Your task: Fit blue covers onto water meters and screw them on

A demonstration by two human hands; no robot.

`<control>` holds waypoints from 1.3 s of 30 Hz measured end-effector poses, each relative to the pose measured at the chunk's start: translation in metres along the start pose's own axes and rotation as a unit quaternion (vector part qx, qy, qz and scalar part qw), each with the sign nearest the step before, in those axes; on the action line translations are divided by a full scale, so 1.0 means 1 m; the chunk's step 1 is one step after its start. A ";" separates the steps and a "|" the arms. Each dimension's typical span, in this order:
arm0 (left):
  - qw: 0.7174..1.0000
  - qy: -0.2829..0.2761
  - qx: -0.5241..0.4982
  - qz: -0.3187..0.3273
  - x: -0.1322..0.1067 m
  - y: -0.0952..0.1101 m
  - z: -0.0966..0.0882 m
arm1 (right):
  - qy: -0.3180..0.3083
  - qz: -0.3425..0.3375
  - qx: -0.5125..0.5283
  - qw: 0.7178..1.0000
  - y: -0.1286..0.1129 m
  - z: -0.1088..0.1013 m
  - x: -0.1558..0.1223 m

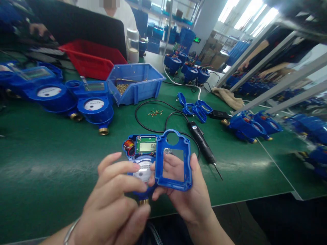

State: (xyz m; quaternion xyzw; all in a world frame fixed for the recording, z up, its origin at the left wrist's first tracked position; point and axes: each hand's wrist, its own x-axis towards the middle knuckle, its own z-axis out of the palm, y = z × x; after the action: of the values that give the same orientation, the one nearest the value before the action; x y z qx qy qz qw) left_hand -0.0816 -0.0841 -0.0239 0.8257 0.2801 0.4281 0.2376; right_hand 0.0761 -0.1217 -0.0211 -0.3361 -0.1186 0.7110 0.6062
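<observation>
The left hand (116, 194), wearing a metal bracelet (71, 232) at the wrist, is nearest; its curved fingers are spread and hold nothing, in front of the open meter (143, 172). Whether the fingertips touch the dial cannot be determined. The right hand (192, 202) grips the blue cover frame (160, 163), with the thumb along the right edge and fingers visible through the window. The meter is at the near side of the green counter (250, 173), its circuit board and display (147, 146) exposed, the cover frame overlapping its right side. An electric screwdriver (202, 141) lies to the right. Loose screws (155, 113) lie beyond, near a blue bin (145, 92) containing small brass-coloured parts (122, 89).
</observation>
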 end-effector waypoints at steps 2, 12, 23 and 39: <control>0.997 0.075 -0.008 -0.003 0.006 -0.019 -0.004 | -0.013 0.001 -0.001 1.000 -0.002 -0.002 0.002; 0.971 0.022 -0.132 -0.199 0.012 -0.057 0.009 | -0.046 0.010 -0.007 0.999 -0.005 0.000 0.010; 0.971 -0.098 -0.090 -0.197 0.017 -0.023 0.015 | -0.016 -0.018 -0.019 1.000 -0.004 0.011 0.013; 0.951 -0.117 -0.205 -0.197 0.016 -0.032 0.010 | -0.019 -0.025 -0.010 0.999 0.003 0.018 0.014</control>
State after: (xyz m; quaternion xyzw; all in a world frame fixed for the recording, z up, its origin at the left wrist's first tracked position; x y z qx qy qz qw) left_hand -0.0740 -0.0516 -0.0408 0.7317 0.3134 0.3216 0.5128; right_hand 0.0623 -0.1053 -0.0144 -0.3251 -0.1455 0.7008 0.6180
